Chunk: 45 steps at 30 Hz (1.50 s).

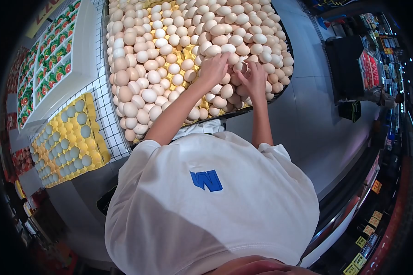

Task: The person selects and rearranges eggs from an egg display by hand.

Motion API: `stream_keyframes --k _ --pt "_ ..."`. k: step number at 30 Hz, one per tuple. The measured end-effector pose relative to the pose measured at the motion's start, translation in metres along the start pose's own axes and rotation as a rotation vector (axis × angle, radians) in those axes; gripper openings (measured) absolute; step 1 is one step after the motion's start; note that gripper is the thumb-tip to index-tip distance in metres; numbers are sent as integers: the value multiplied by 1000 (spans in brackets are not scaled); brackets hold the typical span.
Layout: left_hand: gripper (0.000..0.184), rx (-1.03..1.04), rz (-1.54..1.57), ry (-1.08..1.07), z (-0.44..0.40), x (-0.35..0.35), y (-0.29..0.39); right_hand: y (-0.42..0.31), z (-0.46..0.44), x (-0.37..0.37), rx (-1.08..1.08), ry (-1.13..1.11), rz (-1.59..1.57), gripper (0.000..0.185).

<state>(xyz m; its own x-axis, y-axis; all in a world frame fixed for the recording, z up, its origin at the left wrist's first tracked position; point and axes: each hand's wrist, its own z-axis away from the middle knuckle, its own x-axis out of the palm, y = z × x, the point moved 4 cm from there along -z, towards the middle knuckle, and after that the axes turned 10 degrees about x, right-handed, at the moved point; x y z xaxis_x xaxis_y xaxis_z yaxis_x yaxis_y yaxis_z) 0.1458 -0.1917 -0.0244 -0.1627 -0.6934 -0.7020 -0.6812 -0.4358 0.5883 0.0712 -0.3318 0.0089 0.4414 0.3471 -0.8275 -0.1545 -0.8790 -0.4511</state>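
Loose brown and cream eggs (149, 95) are heaped in a large bin, with yellow egg trays (184, 56) showing between them. Over the right part of the heap, my left hand (214, 69) is closed, its bent fingertips against a pale egg (233, 58). Close beside it, my right hand (254, 79) curls its thumb and fingers round another egg (241, 68). The undersides of the fingers are partly hidden among the eggs.
To the left, a yellow tray (74, 143) carries bluish-green eggs by a white wire grid (109, 120). Behind it stand white boxes of red and green packs (55, 59). A dark bin edge (290, 48) borders the heap; a black stand (344, 68) is at the right.
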Motion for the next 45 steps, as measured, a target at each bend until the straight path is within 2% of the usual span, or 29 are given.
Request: stream_keyframes --k 6,8,12,14,16,18,19,22,24,26,29,35,39,42,45 --pt "27 -33 45 -12 7 -15 0 3 -2 -3 10 -17 -30 38" --pt "20 -85 156 -40 16 -28 0 3 -1 -3 12 -27 -40 37" --pt "19 -148 204 -120 47 -71 14 -6 1 -5 1 -18 -107 28" --pt "21 -204 292 -219 72 -87 25 -15 4 -6 -41 54 -179 24" --pt "23 -194 307 -190 102 -98 28 -37 10 -10 -32 16 -219 21" --pt "23 -283 357 -183 128 -112 32 -53 15 -6 -134 -28 -266 21" --pt "23 -290 357 -183 139 -118 31 -56 19 0 -98 -69 -323 20" --pt "21 -345 309 -120 170 -133 26 -81 30 9 -185 -120 -348 20" --pt "18 -374 283 87 185 -149 23 -94 40 19 -215 -182 -352 20" --pt "18 -407 303 138 200 -154 16 -105 50 32 -250 -258 -432 20" --pt "15 -494 237 376 219 -160 3 -122 60 43 -301 -359 -385 18" --pt "15 -526 265 453 232 -161 -3 -132 76 64 -309 -542 -266 18" --pt "15 -508 320 475 234 -153 -8 -137 84 68 -265 -643 -344 21" --pt "15 -536 270 430 232 -154 -7 -152 90 69 -357 -680 -356 29" --pt "16 -558 268 393 231 -154 -8 -167 97 76 -538 -626 -406 40"
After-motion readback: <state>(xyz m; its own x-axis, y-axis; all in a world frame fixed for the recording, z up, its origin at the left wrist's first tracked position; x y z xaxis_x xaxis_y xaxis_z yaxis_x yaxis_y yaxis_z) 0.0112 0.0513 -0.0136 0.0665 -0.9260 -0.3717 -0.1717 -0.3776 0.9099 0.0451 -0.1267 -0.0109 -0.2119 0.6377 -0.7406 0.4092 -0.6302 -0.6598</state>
